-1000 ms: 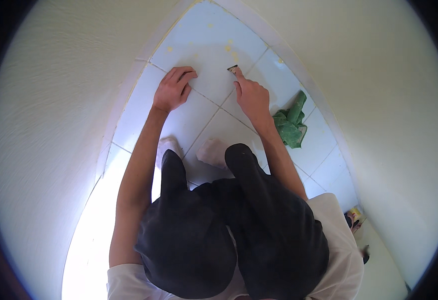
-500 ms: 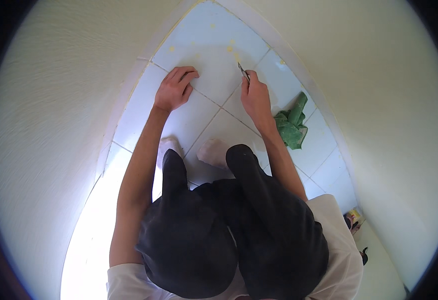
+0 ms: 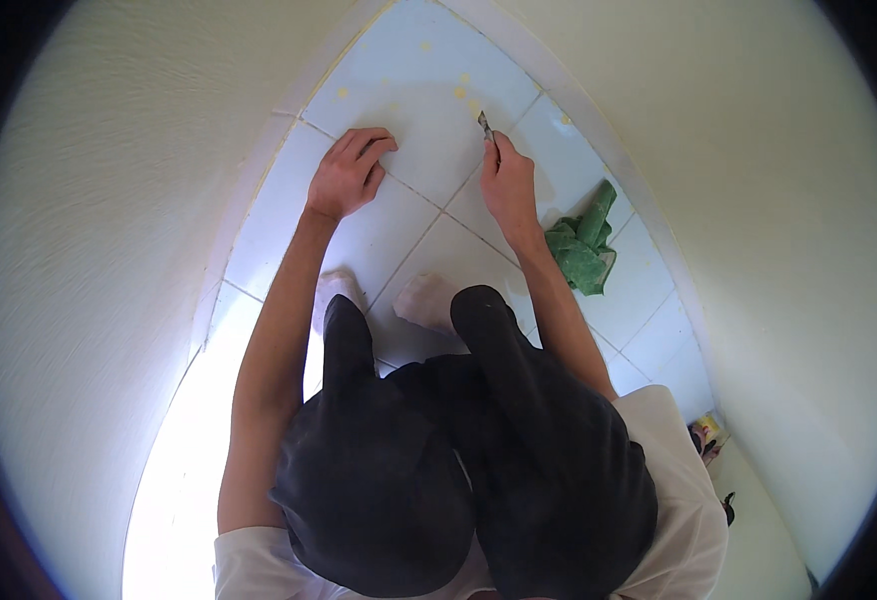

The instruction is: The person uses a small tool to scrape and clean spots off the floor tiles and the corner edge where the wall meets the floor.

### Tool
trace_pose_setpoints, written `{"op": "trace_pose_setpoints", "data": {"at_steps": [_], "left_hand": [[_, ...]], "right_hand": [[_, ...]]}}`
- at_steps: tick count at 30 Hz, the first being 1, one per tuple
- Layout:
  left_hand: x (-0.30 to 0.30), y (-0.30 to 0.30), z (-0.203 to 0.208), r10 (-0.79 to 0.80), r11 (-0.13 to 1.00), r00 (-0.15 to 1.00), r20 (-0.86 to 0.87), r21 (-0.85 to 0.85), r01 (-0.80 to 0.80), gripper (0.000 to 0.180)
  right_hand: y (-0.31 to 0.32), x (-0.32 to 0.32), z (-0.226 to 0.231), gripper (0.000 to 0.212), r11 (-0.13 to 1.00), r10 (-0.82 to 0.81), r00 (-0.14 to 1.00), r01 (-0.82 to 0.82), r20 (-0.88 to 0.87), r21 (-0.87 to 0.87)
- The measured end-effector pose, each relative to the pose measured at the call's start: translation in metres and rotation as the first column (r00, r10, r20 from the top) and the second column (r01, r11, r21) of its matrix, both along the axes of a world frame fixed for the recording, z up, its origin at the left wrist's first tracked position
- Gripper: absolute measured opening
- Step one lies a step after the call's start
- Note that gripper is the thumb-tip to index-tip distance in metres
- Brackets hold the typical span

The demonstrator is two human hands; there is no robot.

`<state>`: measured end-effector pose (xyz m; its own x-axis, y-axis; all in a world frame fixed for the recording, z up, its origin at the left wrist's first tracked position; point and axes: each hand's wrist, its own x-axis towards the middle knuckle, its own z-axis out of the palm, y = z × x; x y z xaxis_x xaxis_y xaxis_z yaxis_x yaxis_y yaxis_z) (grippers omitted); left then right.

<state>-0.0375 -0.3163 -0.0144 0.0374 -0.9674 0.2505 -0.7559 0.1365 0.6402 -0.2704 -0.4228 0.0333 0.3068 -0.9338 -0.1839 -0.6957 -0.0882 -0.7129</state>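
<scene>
A utility knife [image 3: 486, 125] is gripped in my right hand [image 3: 510, 184], which is closed round its handle. Its tip points away from me, beside small yellow spots [image 3: 461, 93] on the pale tiled floor [image 3: 447, 247]. My left hand [image 3: 347, 178] rests on the tiles to the left, fingers loosely bent and thumb apart from them. No held thing shows in it, though the undersides of the fingers are hidden. Right of my right forearm lies a crumpled green cloth [image 3: 581, 250].
Cream walls [image 3: 759, 200] close in on both sides and meet the floor in a corner ahead. My dark-trousered knees [image 3: 379, 480] and feet in pale socks [image 3: 426, 300] are close below my hands. Small mixed items [image 3: 706, 435] lie at the lower right by the wall.
The knife has tilted slightly, its tip shifting a little farther away, and my right hand has moved slightly with it. My left hand stays nearly in place.
</scene>
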Motion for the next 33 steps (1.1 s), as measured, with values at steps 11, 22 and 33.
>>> {"op": "trace_pose_setpoints", "data": {"at_steps": [11, 22, 33], "left_hand": [[0.0, 0.0, -0.001, 0.005, 1.0, 1.0, -0.006, -0.012, -0.005, 0.034], [-0.001, 0.0, 0.0, 0.008, 1.0, 1.0, 0.0, 0.002, -0.008, 0.034], [0.0, 0.0, 0.0, 0.011, 1.0, 1.0, -0.008, -0.012, -0.011, 0.034]], "right_hand": [[-0.008, 0.009, 0.002, 0.019, 1.0, 0.012, 1.0, -0.012, -0.021, -0.013], [-0.016, 0.012, 0.005, 0.021, 1.0, 0.02, 0.998, -0.02, -0.06, -0.004], [-0.012, -0.006, -0.006, 0.028, 0.997, -0.072, 0.993, 0.07, -0.091, -0.021]]}}
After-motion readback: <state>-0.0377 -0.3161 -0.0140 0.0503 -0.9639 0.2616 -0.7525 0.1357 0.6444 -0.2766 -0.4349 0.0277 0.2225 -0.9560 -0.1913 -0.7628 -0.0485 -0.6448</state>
